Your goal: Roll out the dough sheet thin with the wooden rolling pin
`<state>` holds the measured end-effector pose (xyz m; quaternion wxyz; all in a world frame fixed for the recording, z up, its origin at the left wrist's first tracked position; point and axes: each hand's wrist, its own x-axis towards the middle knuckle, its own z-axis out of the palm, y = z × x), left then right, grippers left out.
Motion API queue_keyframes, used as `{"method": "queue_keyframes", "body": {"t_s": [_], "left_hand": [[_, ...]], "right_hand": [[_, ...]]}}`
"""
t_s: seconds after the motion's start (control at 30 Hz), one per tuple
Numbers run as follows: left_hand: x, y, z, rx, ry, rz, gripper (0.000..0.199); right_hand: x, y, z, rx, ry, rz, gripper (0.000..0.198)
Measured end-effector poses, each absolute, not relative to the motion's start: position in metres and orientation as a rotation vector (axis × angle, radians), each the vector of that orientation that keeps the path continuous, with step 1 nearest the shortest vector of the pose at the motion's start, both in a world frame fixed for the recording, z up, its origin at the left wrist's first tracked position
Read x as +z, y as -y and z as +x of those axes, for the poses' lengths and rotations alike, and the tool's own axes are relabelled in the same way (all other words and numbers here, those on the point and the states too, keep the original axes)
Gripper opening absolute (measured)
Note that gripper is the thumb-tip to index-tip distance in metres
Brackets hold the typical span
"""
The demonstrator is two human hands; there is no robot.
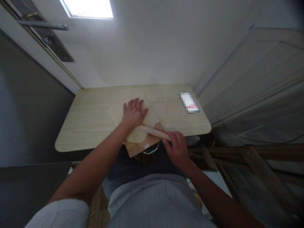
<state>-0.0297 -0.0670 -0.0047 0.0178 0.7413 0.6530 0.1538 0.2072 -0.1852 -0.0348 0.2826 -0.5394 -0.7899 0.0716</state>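
My left hand (134,112) lies with its fingers spread over a pale, thin sheet (150,114), which looks like rolled-out dough. A light rolling pin (154,131) runs slantwise from beneath the left wrist to my right hand (177,144). The fingers of the right hand are wrapped round the pin's near end; the other end is hidden by the left hand. Under the sheet, a brown board (136,148) juts past the table's front edge and has a white smudge on it.
The pale wooden table (83,117) stands against a white door with a metal handle (45,24). A blurred-out phone-like object (188,103) lies at its right. Below the board shows a metal rim (152,149). Wooden framing (258,158) stands at the right.
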Motion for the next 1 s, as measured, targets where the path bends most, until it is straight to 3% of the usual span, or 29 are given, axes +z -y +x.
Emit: {"method": "queue_keyframes", "body": {"t_s": [0.27,1.0], "left_hand": [[-0.004,0.100,-0.039,0.342,-2.003,2.314,0.060],[-0.008,0.171,-0.057,0.384,-1.984,2.394,0.049]], "right_hand": [[-0.032,0.206,0.200,0.215,2.120,-1.518,0.033],[-0.033,0.237,0.200,0.413,2.183,-1.437,0.032]]}}
